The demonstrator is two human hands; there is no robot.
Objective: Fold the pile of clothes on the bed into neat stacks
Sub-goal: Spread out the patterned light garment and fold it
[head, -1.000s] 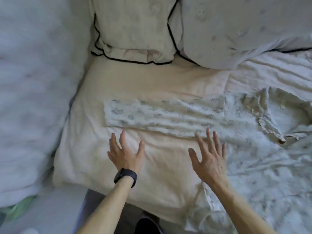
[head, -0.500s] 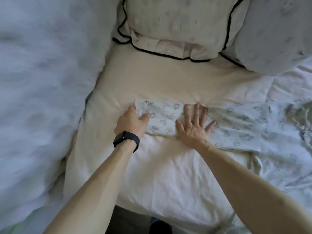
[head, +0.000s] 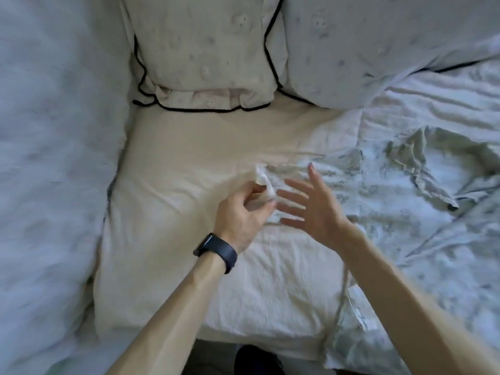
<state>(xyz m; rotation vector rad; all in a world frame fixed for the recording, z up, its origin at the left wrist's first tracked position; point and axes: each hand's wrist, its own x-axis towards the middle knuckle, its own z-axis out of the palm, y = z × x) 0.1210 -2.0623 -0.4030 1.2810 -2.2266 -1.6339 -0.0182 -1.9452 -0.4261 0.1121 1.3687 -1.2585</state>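
Note:
A pale garment with a grey floral print lies spread over the right half of the bed, its neck opening crumpled at the far right. My left hand, a dark band on its wrist, pinches the left end of the garment's folded strip and holds it lifted off the cream sheet. My right hand hovers just right of it with fingers spread and straight, over the printed fabric. Motion blur smears the lifted end.
A cream pillow with dark piping and a pale printed pillow lie at the head of the bed. A fluffy white blanket fills the left side. A crinkled white cover lies at the back right.
My left hand went from resting beside the strip's left end to pinching it and lifting it rightward. My right hand has risen off the strip. The view shifted right.

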